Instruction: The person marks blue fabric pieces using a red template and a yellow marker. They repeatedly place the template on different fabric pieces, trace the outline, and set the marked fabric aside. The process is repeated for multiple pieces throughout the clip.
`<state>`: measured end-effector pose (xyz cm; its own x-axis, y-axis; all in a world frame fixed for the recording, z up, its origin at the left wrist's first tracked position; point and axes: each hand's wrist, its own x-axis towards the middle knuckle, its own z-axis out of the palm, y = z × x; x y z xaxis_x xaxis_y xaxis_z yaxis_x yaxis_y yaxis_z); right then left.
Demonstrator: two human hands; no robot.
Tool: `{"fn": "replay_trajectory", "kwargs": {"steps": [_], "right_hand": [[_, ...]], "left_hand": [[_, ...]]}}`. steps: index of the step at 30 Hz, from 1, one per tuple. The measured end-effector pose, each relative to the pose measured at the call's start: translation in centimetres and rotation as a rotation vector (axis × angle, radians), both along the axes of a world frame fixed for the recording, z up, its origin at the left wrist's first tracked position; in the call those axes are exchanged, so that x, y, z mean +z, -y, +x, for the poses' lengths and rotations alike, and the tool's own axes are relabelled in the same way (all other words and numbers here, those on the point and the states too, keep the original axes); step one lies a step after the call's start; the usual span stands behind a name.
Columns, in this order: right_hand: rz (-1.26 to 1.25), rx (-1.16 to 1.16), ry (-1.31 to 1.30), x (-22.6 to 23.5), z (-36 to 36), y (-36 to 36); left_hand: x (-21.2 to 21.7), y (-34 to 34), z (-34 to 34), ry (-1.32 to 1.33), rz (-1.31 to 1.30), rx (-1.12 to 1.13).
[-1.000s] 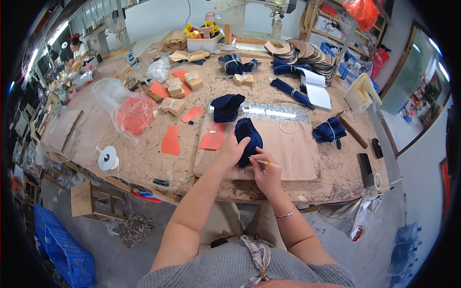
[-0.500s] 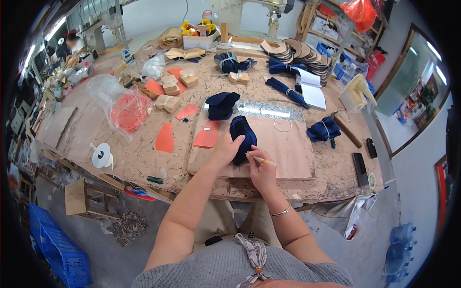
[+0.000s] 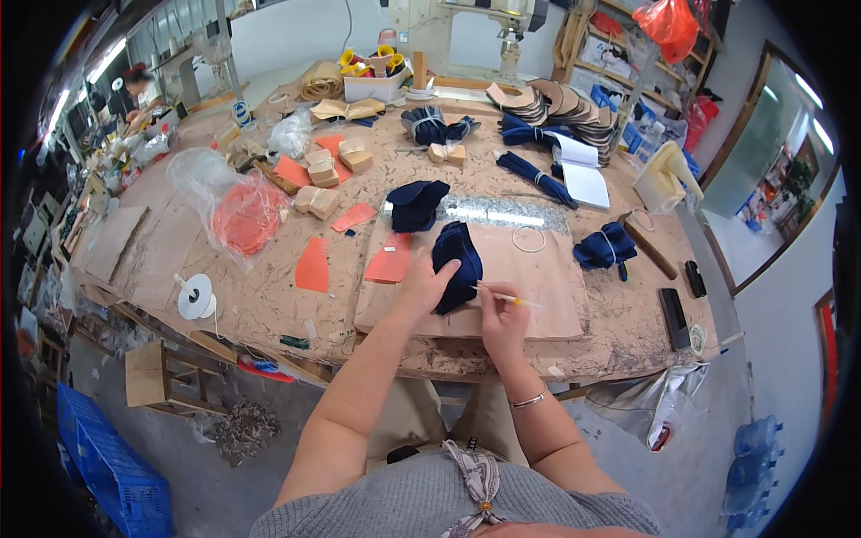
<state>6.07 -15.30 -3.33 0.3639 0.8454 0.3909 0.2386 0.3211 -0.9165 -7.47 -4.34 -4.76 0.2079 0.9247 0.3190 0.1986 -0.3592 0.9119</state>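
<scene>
My left hand (image 3: pixel 425 285) grips a stack of dark blue fabric pieces (image 3: pixel 457 260), its thumb lying on top and its fingers hidden. The stack is over a pale board (image 3: pixel 538 309) at the table's front. A slim white and yellow pen (image 3: pixel 516 300) is pinched in my right hand (image 3: pixel 503 325), its tip at the stack's right edge. Just beyond lies another blue fabric stack (image 3: pixel 417 204). An orange pattern piece (image 3: pixel 388 260) rests left of my left hand, partly on the board.
A thread spool (image 3: pixel 196 296) stands at the front left, near a plastic bag with orange pieces (image 3: pixel 244 215). Tied blue bundles (image 3: pixel 604 246), an open notebook (image 3: pixel 585 179), a wooden stick (image 3: pixel 652 250) and a black phone (image 3: pixel 673 318) lie to the right. A white tub (image 3: pixel 377 87) stands behind.
My right hand with the pen has shifted slightly right, and the pen tip has moved from the stack's face to its right edge. My left hand keeps its grip.
</scene>
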Motion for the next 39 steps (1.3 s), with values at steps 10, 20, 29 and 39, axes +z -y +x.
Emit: {"fn": "replay_trajectory", "kwargs": {"steps": [10,20,29,39], "right_hand": [[0.139,-0.005,-0.38,-0.7,1.6,0.0],[-0.009,0.048,-0.109,1.1,0.6,-0.4],[-0.045,0.0,0.428,0.8,-0.1,-1.4],[-0.052,0.086,0.247,0.4,0.5,-1.2]], "left_hand": [[1.1,1.3,0.5,-0.058,0.362,0.159],[1.2,-0.8,-4.0,1.014,-0.548,-0.252],[2.3,0.2,-3.0,0.931,-0.813,-0.403],[0.8,-0.7,-3.0,0.996,-0.863,-0.429]]}}
